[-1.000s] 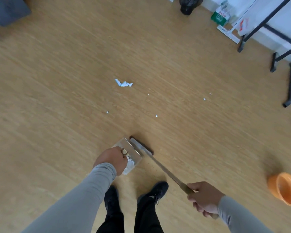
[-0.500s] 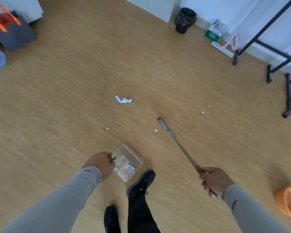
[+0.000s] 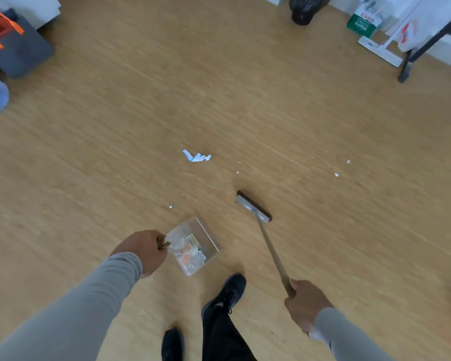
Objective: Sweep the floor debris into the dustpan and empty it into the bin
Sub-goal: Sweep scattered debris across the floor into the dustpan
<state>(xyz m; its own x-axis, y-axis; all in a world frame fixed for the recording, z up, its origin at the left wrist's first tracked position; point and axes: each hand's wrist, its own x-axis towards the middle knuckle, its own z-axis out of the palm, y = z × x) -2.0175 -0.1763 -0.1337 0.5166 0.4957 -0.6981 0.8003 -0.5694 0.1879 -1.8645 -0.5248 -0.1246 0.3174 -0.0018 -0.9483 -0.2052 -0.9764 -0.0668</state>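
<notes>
With the left hand (image 3: 143, 250) gripping the half-filled dustpan (image 3: 194, 246) and the right hand (image 3: 306, 304) holding the broom (image 3: 254, 207) just beyond it, the paper scrap (image 3: 196, 156) farther out likely needed one long, low stroke toward the pan.

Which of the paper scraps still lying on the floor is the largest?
The crumpled white paper scrap, lying beyond the clear dustpan. It is long and folded, while the other scraps on the floor are only tiny white flecks.

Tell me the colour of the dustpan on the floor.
Clear, see-through plastic dustpan, seen in the head view.
</notes>
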